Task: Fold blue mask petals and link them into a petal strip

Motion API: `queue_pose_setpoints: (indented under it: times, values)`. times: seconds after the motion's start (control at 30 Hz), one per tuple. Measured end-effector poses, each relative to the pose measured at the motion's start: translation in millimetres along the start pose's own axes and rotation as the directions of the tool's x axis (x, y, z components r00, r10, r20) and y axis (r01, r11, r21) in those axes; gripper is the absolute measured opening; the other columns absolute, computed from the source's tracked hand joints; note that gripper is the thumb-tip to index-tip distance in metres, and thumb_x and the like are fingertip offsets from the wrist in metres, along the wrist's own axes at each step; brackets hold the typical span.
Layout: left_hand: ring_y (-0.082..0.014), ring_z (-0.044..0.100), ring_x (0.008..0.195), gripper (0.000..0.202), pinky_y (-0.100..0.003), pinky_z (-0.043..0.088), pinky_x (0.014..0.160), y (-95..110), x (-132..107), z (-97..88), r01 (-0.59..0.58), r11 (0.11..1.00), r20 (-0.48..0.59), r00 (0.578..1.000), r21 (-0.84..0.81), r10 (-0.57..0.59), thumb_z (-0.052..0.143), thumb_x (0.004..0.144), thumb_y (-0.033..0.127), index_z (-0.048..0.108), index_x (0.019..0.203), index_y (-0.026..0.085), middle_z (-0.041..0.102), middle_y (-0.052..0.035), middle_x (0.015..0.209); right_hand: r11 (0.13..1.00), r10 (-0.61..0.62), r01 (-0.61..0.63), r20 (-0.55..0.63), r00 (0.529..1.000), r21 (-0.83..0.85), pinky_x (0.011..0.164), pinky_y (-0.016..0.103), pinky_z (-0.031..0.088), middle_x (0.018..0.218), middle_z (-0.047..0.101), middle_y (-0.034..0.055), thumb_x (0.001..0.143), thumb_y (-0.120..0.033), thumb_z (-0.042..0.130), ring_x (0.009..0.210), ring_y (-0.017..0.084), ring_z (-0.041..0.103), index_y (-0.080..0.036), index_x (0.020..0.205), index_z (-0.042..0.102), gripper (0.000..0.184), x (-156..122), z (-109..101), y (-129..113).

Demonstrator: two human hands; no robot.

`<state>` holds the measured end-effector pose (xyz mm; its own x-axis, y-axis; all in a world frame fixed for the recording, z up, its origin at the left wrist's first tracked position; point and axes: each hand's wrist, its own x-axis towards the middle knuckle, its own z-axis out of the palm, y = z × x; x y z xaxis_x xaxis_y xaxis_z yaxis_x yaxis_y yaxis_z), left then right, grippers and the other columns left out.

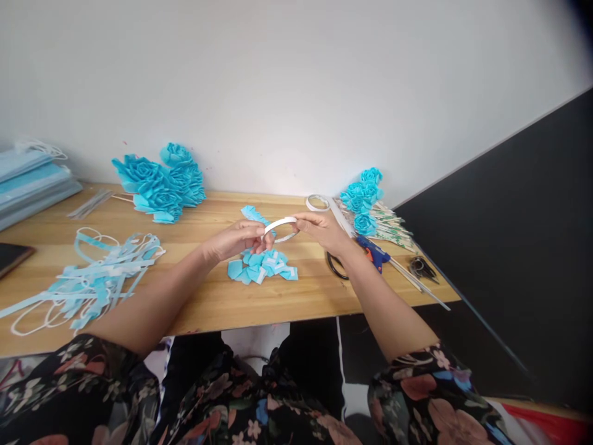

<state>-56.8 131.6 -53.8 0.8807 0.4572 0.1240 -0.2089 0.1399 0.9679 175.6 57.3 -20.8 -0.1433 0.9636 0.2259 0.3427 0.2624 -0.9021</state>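
Between both hands, above the middle of the wooden table, is a narrow roll of white tape [281, 222]. My left hand [243, 238] pinches the roll's left side, and my right hand [319, 228] grips its right side with thumb and fingers. Under the roll lie several small blue folded pieces [264, 267] with white strips on them. A blue strip of pieces [254, 214] lies just behind, partly hidden by the hands. Near my right wrist is a blue glue gun [374, 252], and a black ring-shaped handle [336, 266] shows beside the forearm.
Blue cut straps and ear loops [106, 275] cover the left of the table [204, 312]. Blue flowers [162, 182] stand by the wall, smaller ones [364, 194] at right. Stacked face masks [32, 182], a phone [13, 256], another tape roll [317, 203] and sticks [419, 281] lie around.
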Motion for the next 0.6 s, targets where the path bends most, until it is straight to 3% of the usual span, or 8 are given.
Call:
queue_pose_setpoints:
  times: [0.17, 0.33, 0.47, 0.6]
  values:
    - [-0.0096, 0.049, 0.056, 0.031, -0.023, 0.035, 0.049, 0, 0, -0.7, 0.046, 0.969, -0.041, 0.998, 0.241, -0.037, 0.066, 0.084, 0.043, 0.074, 0.084, 0.013, 0.068, -0.0061, 0.075, 0.943, -0.159, 0.193, 0.144, 0.977, -0.272, 0.082, 0.034, 0.050, 0.094, 0.075, 0.0033, 0.089, -0.049, 0.061, 0.087, 0.019, 0.065, -0.027, 0.101, 0.078, 0.030, 3, -1, -14]
    - [-0.0094, 0.047, 0.057, 0.030, -0.023, 0.036, 0.054, -3, 2, 0.3, 0.002, 0.915, -0.108, 0.993, 0.404, 0.046, 0.062, 0.086, 0.042, 0.073, 0.078, 0.015, 0.063, -0.0028, 0.068, 0.816, -0.261, 0.332, 0.210, 0.942, -0.474, 0.086, 0.038, 0.048, 0.097, 0.074, 0.0051, 0.096, -0.043, 0.055, 0.093, 0.021, 0.064, -0.029, 0.105, 0.077, 0.028, 6, 6, -21]
    - [-0.0105, 0.048, 0.059, 0.030, -0.023, 0.037, 0.055, -2, 4, 0.7, -0.034, 0.928, -0.191, 0.975, 0.371, 0.112, 0.065, 0.083, 0.042, 0.072, 0.074, 0.014, 0.062, -0.0027, 0.067, 0.767, -0.345, 0.318, 0.059, 0.937, -0.557, 0.102, 0.046, 0.043, 0.118, 0.072, 0.0068, 0.095, -0.038, 0.056, 0.112, 0.025, 0.061, -0.028, 0.115, 0.073, 0.028, -1, 6, -23]
    - [-0.0114, 0.049, 0.060, 0.034, -0.024, 0.038, 0.056, -2, 5, 0.0, -0.038, 0.947, -0.258, 0.958, 0.320, 0.125, 0.067, 0.081, 0.046, 0.070, 0.070, 0.014, 0.063, -0.0033, 0.067, 0.771, -0.306, 0.168, -0.125, 0.944, -0.615, 0.107, 0.046, 0.042, 0.125, 0.068, 0.0077, 0.097, -0.035, 0.051, 0.120, 0.024, 0.059, -0.027, 0.121, 0.070, 0.032, -29, -5, -5]
